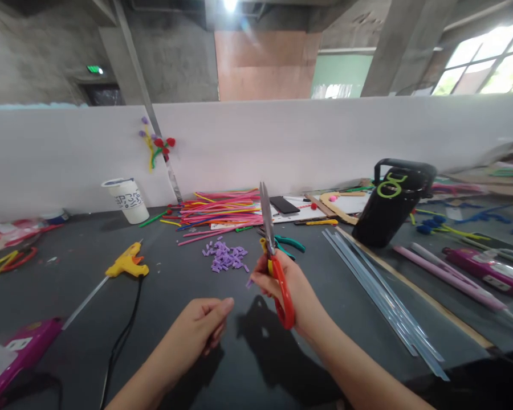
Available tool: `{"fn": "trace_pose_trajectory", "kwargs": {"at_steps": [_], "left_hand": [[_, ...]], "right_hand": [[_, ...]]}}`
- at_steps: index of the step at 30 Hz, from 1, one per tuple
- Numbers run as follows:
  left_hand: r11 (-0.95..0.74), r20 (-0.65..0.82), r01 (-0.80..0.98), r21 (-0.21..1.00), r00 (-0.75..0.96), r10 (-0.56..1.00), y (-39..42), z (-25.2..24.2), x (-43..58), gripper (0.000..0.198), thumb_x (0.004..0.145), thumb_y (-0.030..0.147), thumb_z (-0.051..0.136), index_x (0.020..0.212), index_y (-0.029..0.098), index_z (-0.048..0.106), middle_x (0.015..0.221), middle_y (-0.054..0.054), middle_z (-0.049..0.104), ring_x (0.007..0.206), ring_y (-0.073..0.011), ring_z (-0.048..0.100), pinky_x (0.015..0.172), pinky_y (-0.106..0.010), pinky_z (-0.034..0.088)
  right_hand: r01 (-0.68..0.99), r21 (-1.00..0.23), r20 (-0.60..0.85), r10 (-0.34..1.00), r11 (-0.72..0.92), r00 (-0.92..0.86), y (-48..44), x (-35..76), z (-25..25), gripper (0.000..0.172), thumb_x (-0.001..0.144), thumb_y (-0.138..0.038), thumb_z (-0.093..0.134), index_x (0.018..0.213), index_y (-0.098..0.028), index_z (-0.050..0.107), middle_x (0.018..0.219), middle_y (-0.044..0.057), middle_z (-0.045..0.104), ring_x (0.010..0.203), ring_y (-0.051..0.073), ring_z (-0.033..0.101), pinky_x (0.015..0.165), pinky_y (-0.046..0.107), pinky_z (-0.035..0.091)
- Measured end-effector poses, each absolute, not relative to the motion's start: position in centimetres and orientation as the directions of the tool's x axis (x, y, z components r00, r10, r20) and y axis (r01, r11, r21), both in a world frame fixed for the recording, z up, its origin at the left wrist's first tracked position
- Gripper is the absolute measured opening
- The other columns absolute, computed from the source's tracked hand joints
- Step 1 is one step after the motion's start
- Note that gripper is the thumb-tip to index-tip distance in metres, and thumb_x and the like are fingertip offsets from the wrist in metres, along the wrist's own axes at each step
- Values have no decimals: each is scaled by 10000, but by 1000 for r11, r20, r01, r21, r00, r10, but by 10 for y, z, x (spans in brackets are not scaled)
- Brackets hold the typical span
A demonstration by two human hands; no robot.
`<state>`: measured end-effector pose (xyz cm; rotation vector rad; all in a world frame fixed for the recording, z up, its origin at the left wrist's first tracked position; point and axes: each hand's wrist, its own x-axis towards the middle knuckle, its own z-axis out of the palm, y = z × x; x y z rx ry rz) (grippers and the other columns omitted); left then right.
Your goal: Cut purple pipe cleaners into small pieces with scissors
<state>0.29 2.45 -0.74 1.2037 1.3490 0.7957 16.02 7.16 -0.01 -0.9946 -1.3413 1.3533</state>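
Lettering and signs on and above the worktop (166, 279). No word or number can be read with certainty. The white cup (129, 202), at the back edge of the worktop left of its middle, bears bold dark characters in rows, too distorted to transcribe. The black bottle (382, 219), toward the back edge on the right, shows a bright green ring-shaped mark. The purple box (34, 347) at the front left corner and its counterpart, another purple box (481, 267) near the right edge, carry pale panels with illegible marks. Upper left: a lit green sign (94, 69), perhaps an exit sign.
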Motion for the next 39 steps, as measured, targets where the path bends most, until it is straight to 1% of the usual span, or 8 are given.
{"fn": "trace_pose_trajectory", "kwargs": {"at_steps": [3, 5, 9, 14, 17, 22, 29, 39], "left_hand": [[184, -193, 116, 976, 74, 978, 25, -6, 7, 130, 628, 271, 635, 650, 160, 572, 556, 23, 547, 467, -83, 464, 440, -181, 339], [168, -172, 51, 984, 75, 982, 24, -6, 11, 210, 599, 225, 665, 789, 165, 596, 703, -9, 600, 583, -110, 522, 513, -201, 396], [214, -216, 34, 976, 106, 971, 22, -9, 17, 165, 698, 285, 589, 733, 124, 606, 582, -11, 559, 535, -111, 498, 483, -209, 385], [275, -270, -46, 960, 100, 958, 20, -12, 18, 128, 690, 241, 600, 694, 113, 587, 563, 3, 533, 482, -85, 474, 439, -186, 345], [260, -251, -111, 959, 89, 964, 19, -11, 17, 116, 687, 236, 608, 690, 126, 573, 579, 7, 539, 481, -79, 474, 441, -181, 343], [212, -198, -161, 964, 96, 975, 17, -9, 17, 149, 695, 274, 614, 683, 130, 579, 598, -3, 557, 494, -78, 468, 458, -183, 345], [173, -168, -64, 983, 82, 982, 19, -15, 19, 115, 680, 249, 620, 662, 137, 597, 551, 16, 541, 480, -82, 458, 469, -193, 350], [113, -113, 153, 982, -11, 994, 17, -17, 26, 121, 655, 259, 616, 630, 142, 597, 555, 17, 551, 519, -99, 458, 521, -214, 351]], "right_hand": [[-82, -997, 28, 957, 4, -290, 68, 165, -3, 207, 627, -224, 583, 734, -200, 407, 595, -75, 457, 462, 70, 391, 440, 197, 327], [-46, -999, 23, 944, 8, -328, 64, 165, -7, 211, 616, -210, 586, 732, -197, 410, 607, -69, 465, 485, 77, 410, 459, 202, 340], [30, -998, 42, 941, 56, -336, 58, 160, -13, 207, 594, -168, 568, 726, -192, 410, 612, -57, 472, 548, 100, 441, 516, 221, 361], [68, -993, 76, 949, 101, -305, 57, 156, -16, 175, 622, -173, 544, 743, -194, 418, 607, -61, 447, 531, 95, 421, 512, 218, 352], [76, -988, 116, 963, 138, -243, 56, 157, -17, 149, 653, -183, 526, 758, -200, 423, 613, -63, 444, 512, 89, 406, 487, 209, 335], [29, -989, 130, 943, 146, -308, 51, 159, -17, 168, 657, -159, 528, 773, -203, 415, 634, -64, 466, 535, 89, 423, 505, 204, 347], [87, -984, 123, 945, 155, -303, 50, 156, -24, 176, 634, -172, 552, 730, -203, 409, 604, -66, 443, 566, 106, 447, 547, 221, 369], [-1, -993, 117, 955, 121, -272, 42, 155, -22, 232, 565, -79, 519, 720, -211, 409, 623, -75, 475, 566, 92, 454, 541, 190, 371]]}}
